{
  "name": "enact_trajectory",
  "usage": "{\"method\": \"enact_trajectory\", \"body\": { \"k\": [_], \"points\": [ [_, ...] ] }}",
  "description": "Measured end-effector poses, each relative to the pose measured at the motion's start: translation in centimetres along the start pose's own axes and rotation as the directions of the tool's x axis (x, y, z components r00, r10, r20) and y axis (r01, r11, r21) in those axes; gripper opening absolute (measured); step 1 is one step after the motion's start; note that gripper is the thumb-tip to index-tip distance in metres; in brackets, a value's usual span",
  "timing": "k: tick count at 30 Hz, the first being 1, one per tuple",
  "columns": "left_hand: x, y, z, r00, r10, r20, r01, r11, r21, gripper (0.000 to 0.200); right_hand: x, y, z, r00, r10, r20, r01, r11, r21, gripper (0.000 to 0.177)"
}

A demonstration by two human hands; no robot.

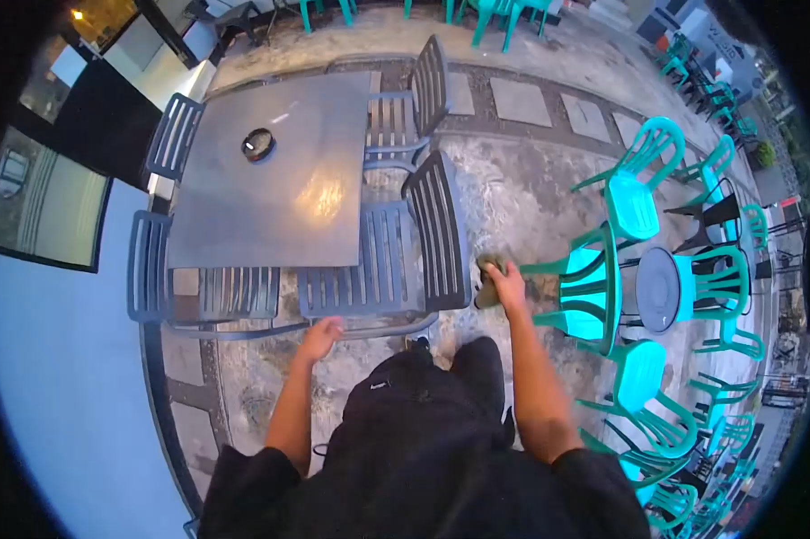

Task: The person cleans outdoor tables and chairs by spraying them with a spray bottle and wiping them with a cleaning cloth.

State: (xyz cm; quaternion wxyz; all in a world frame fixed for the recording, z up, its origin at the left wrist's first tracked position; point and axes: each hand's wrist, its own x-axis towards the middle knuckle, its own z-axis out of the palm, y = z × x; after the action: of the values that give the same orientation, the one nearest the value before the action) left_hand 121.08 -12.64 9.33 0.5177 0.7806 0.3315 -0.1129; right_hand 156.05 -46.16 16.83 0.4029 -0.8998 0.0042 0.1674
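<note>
Dark cloth [488, 292] half hidden under right hand [510, 284]. Round object [258, 144] on tabletop [243, 216] too small to identify. At left hand [320, 339], fingers blurred, grip unreadable.

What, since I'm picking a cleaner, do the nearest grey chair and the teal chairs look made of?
Grey chair: painted metal or plastic, matte; thin even slats, dull surface, can't tell which. Teal chairs: likely moulded plastic, glossy; curved one-piece shapes with bright sheen.

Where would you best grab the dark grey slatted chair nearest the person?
Probably the top rail of the dark grey slatted chair, from the paving behind: its seat faces the grey square table, leaving that bar free by the right hand holding a dark cloth.
</note>
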Motion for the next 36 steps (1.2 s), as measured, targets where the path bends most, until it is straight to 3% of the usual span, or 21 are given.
{"method": "enact_trajectory", "body": {
  "k": [1,5,8,9,10,11,12,13,14,15,16,17,18,21,22,25,26,29,31,32,36],
  "points": [
    [-0.6,-0.5,0.6,0.999,-0.005,-0.053,0.003,0.999,-0.039,0.033,0.9,-1.5,-0.1,0.980,0.025,0.197,-0.023,1.000,-0.014,0.076],
    [-6.3,-2.8,3.3,0.965,-0.083,-0.249,0.052,0.990,-0.130,0.034,3.6,0.1,4.8,0.902,-0.292,0.318,0.281,0.956,0.082,0.074],
    [-15.5,-3.6,6.0,0.908,-0.318,-0.274,0.352,0.932,0.087,0.030,5.6,6.9,12.5,0.939,-0.171,0.298,0.166,0.985,0.041,0.066],
    [-18.4,-5.8,7.7,0.867,-0.425,-0.261,0.441,0.898,0.000,0.030,3.5,1.0,9.5,0.947,0.004,0.320,0.041,0.990,-0.137,0.058],
    [-20.8,-9.4,9.9,0.817,-0.524,-0.240,0.521,0.850,-0.081,0.030,2.8,-0.6,9.1,0.946,0.047,0.322,-0.016,0.995,-0.098,0.058],
    [-23.3,-12.9,12.9,0.882,-0.285,-0.375,0.250,0.958,-0.139,0.031,2.3,-1.1,9.1,0.942,0.090,0.323,-0.075,0.995,-0.058,0.057],
    [-21.4,0.3,11.6,0.606,-0.787,-0.114,0.619,0.556,-0.555,0.035,1.4,-0.2,9.9,0.931,0.104,0.351,-0.095,0.995,-0.041,0.057],
    [-21.0,-0.4,13.0,0.623,-0.779,-0.066,0.576,0.514,-0.635,0.035,0.7,1.0,10.9,0.919,0.113,0.378,-0.113,0.993,-0.024,0.057],
    [-18.5,3.6,13.5,0.672,-0.735,-0.089,0.575,0.594,-0.562,0.034,1.0,1.6,11.4,0.907,0.116,0.405,-0.122,0.993,-0.012,0.057],
    [-15.6,5.7,13.8,0.856,-0.453,-0.250,0.422,0.891,-0.169,0.035,1.3,1.0,11.0,0.900,0.060,0.432,-0.085,0.996,0.038,0.055],
    [-12.1,7.8,13.7,0.966,-0.100,-0.237,0.166,0.946,0.277,0.037,1.4,0.1,10.1,0.890,0.004,0.456,-0.052,0.994,0.091,0.053],
    [-6.7,15.8,13.3,0.903,-0.328,-0.279,0.379,0.912,0.157,0.042,1.3,-0.3,9.3,0.878,-0.051,0.477,-0.021,0.989,0.145,0.052],
    [-2.2,19.3,13.0,0.920,-0.303,-0.247,0.347,0.924,0.160,0.046,1.6,2.1,10.9,0.844,-0.076,0.531,0.020,0.994,0.110,0.055],
    [10.9,25.4,15.0,0.927,-0.042,-0.371,0.076,0.994,0.076,0.054,3.4,1.3,9.3,0.715,-0.163,0.680,0.023,0.977,0.210,0.061],
    [14.5,29.5,15.2,0.938,-0.093,-0.335,0.150,0.977,0.151,0.064,4.4,-0.2,7.3,0.644,-0.103,0.758,-0.060,0.981,0.184,0.066],
    [21.8,36.3,16.5,0.939,-0.115,-0.324,0.244,0.886,0.395,0.073,8.6,0.7,7.4,0.285,-0.173,0.943,0.183,0.975,0.123,0.072],
    [23.4,37.8,16.8,0.922,-0.201,-0.330,0.333,0.845,0.417,0.075,11.0,1.1,7.6,0.043,-0.199,0.979,0.156,0.969,0.190,0.069],
    [25.9,35.9,17.2,0.904,-0.267,-0.334,0.408,0.774,0.484,0.078,18.3,6.7,7.7,0.190,-0.257,0.948,0.602,0.793,0.095,0.054],
    [26.1,33.8,17.2,0.907,-0.258,-0.334,0.400,0.775,0.488,0.077,23.4,5.7,1.3,0.437,-0.255,0.863,0.178,0.964,0.195,0.049],
    [25.9,33.4,17.1,0.907,-0.254,-0.337,0.396,0.789,0.470,0.076,24.0,2.4,-3.4,0.707,-0.086,0.702,0.027,0.995,0.095,0.042],
    [25.2,34.8,15.0,0.920,-0.301,-0.252,0.386,0.812,0.438,0.065,36.0,18.0,1.3,0.976,0.144,0.161,-0.087,0.944,-0.319,0.033]
  ]
}}
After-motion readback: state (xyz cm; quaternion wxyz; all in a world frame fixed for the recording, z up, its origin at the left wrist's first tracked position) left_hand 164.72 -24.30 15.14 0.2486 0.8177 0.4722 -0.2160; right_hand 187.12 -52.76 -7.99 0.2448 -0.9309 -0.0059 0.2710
